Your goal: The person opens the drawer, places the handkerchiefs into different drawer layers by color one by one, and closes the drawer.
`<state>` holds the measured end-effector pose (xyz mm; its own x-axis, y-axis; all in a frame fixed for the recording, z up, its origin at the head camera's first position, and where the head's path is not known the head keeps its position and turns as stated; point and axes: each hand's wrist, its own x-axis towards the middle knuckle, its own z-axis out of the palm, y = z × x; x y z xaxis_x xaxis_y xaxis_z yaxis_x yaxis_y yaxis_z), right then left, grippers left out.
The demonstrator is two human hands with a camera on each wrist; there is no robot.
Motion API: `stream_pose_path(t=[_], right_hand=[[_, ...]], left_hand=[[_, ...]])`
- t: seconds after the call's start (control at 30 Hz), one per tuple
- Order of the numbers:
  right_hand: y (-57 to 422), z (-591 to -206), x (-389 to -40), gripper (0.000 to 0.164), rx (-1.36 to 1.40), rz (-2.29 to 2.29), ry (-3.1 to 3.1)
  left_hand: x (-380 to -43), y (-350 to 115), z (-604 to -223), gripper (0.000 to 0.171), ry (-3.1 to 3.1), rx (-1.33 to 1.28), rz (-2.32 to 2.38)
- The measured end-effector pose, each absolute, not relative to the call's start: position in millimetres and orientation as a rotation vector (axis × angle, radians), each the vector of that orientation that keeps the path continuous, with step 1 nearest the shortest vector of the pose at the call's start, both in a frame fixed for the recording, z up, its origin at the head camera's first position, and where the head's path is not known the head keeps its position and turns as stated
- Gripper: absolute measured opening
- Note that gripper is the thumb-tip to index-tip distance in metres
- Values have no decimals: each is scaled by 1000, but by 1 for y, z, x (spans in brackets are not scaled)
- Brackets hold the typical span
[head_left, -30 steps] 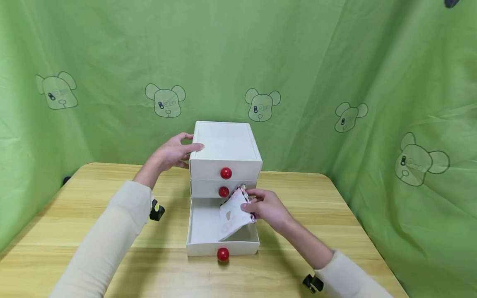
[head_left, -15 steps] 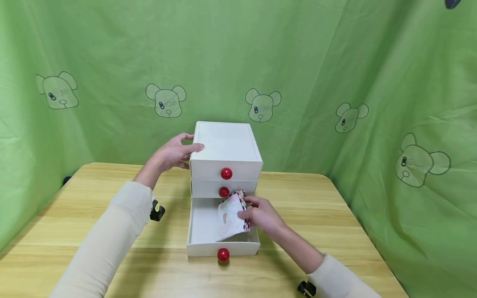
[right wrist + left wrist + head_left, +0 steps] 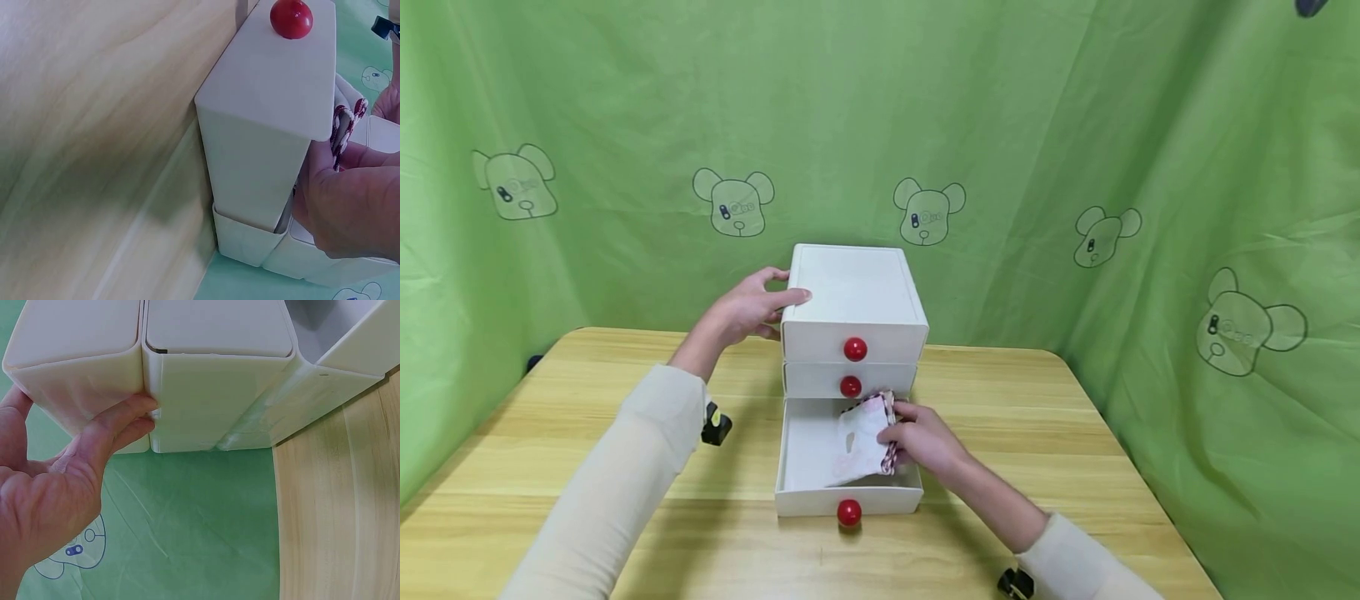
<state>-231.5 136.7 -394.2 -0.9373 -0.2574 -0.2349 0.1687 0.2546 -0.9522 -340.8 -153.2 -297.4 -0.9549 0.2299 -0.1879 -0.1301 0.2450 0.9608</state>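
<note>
A white three-drawer cabinet with red round knobs stands on the table, its bottom drawer pulled out. My left hand holds the cabinet at its upper left edge, thumb on the top. In the left wrist view the fingers of that hand press the side near the seam between two tiers. My right hand pinches a folded white cloth with pink print and dark red and white trim. The cloth is tilted inside the bottom drawer, its right edge raised between thumb and fingers.
The light wooden table lies under the cabinet. Green fabric printed with bear faces hangs behind and at both sides. The upper two drawers are closed, and the bottom drawer's knob points toward me.
My right hand has moved left and lower with the cloth, which now lies flatter in the bottom drawer. The left hand and the cabinet have stayed in place.
</note>
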Motion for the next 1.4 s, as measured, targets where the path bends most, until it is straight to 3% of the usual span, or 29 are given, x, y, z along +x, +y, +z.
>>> stream_pose_path(t=[0.93, 1.4], right_hand=[[128, -397, -245, 39, -130, -1589, 2106], [126, -394, -247, 61, -93, -1550, 2123]], left_hand=[[-340, -154, -298, 87, 2218, 124, 1787], [-340, -154, -298, 84, 2210, 111, 1792]])
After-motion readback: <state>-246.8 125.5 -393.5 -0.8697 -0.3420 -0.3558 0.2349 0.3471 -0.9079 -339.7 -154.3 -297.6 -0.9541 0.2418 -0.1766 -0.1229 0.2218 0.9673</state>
